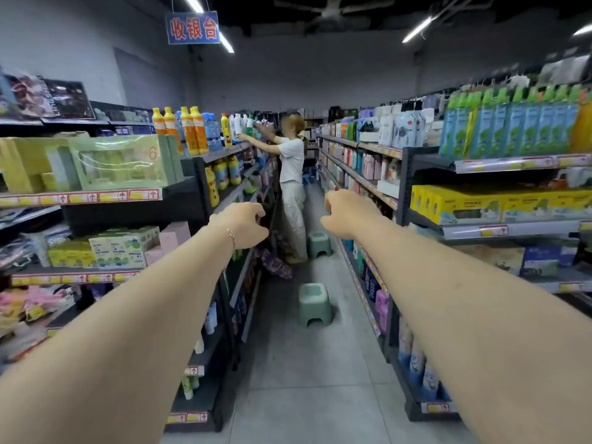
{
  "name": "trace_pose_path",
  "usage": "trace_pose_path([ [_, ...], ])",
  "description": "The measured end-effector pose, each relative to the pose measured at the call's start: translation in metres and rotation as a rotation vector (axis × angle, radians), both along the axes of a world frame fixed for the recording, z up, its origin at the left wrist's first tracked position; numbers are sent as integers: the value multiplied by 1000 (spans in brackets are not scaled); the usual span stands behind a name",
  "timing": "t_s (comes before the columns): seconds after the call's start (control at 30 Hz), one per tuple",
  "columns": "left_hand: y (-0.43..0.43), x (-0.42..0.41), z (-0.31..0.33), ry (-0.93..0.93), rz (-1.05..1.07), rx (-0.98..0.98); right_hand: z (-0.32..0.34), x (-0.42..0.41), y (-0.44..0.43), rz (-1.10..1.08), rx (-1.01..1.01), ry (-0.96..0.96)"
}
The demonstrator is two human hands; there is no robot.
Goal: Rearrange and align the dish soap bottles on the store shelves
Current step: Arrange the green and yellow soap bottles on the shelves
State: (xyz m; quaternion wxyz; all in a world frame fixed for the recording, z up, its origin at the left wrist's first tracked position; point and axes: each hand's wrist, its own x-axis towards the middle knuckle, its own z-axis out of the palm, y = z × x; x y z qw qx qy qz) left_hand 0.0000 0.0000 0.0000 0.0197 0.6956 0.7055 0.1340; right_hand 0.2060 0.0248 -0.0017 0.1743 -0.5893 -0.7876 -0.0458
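Orange and yellow dish soap bottles (189,129) stand in a row on the top left shelf (224,152), with blue bottles (213,131) beside them. More yellow bottles (221,176) sit one shelf lower. Both my arms stretch forward down the aisle. My left hand (241,224), with a thin bracelet at the wrist, hangs in the air with fingers loosely curled and holds nothing. My right hand (344,213) is also loosely curled and empty. Neither hand touches a shelf or bottle.
A person in a white shirt (292,187) stands farther down the aisle, reaching into the left shelves. Two green plastic stools (314,303) (319,243) stand on the tiled aisle floor. Stocked shelves (426,193) line the right side. A blue sign (192,28) hangs overhead.
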Motion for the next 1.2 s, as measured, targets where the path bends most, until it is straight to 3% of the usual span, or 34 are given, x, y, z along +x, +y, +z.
trace_pose_path([
  [0.33,178,6,7,49,-20,-58,12,-10,182,10,-9,-56],
  [1.2,674,-102,-16,78,22,-65,-10,-132,683,180,-44,-87],
])
